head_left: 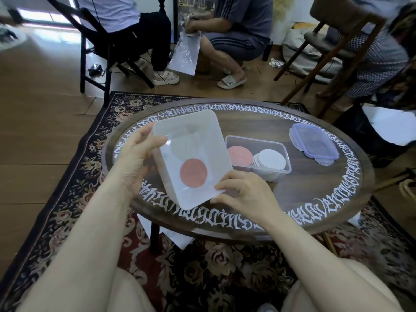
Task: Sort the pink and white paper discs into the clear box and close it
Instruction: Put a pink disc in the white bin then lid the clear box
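So I'm looking down at a round dark wooden table (292, 199) with a ring of white calligraphy-style lettering (225, 218) running all the way around its rim. It stands on a dark floral rug (74, 199) over a wood floor. Sitting on the tabletop near the middle is a clear rectangular box (279, 154) with a stack of pink discs (239, 155) and a stack of white discs (271, 159) side by side in it. Further right, well apart from the box, a clear lid with blue-purple clips (314, 140) lies flat, with a white disc (324, 161) poking out from under its near edge.
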